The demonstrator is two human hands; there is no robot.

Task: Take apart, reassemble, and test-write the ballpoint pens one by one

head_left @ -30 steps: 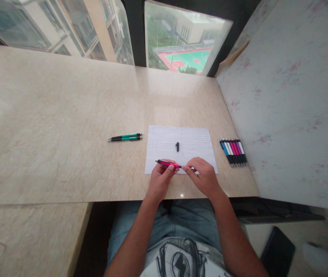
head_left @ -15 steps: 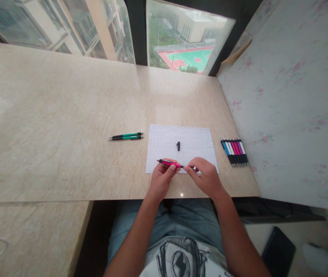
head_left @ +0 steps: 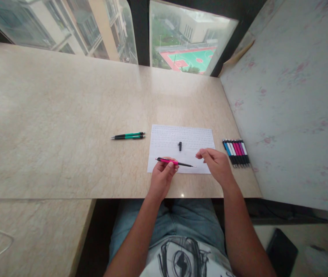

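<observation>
My left hand is closed round a pink and black pen, held level over the lower part of the sheet. A thin dark refill sticks out of the pen's right end, its tip bare. To the right, above the sheet's edge, my right hand is apart from the pen, with thumb and fingers curled together. Whatever may be between them is hidden. A small black piece lies on the written sheet of paper, just beyond the pen.
Two green and black pens lie side by side left of the paper. Several pens in blue, white, pink and purple form a row at the right, near the patterned wall. The desk ends in front of my lap.
My right hand has drawn away from the pen, to the right and slightly up. The refill is now exposed at the pen's end. My left hand keeps its hold.
</observation>
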